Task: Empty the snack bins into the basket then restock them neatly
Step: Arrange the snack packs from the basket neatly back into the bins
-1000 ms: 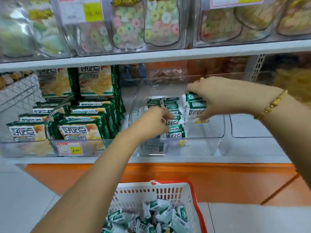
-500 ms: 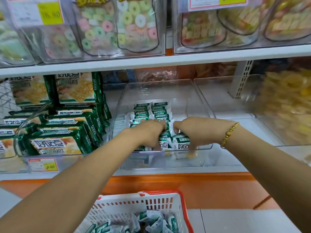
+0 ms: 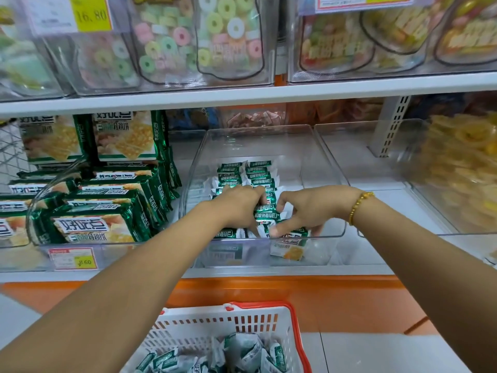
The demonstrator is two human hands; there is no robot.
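The snack packets (image 3: 243,175) stood on edge in two rows inside the clear bin (image 3: 302,161) on the lower shelf (image 3: 363,269). The rows ran lengthwise from the bin's back towards its front lip, straight away from the person. Both hands met at the near end of those rows. The left hand (image 3: 238,204) had its fingers curled down over the packets and appeared to grip them. The right hand (image 3: 312,208), just beside it, pinched the front few between thumb and bent fingers (one packet lay flat against the front wall, out of line).

The bin's right half and back were bare, so restocking looked only part done. The supply lay in the basket (image 3: 204,328), below the shelf edge and nearer the person, where the loose packets (image 3: 242,351) were heaped anyhow. It sat between the forearms, rather closer to the left, so that hand probably had the shorter reach down. Larger green packs (image 3: 107,211) filled the neighbouring bin on the left.
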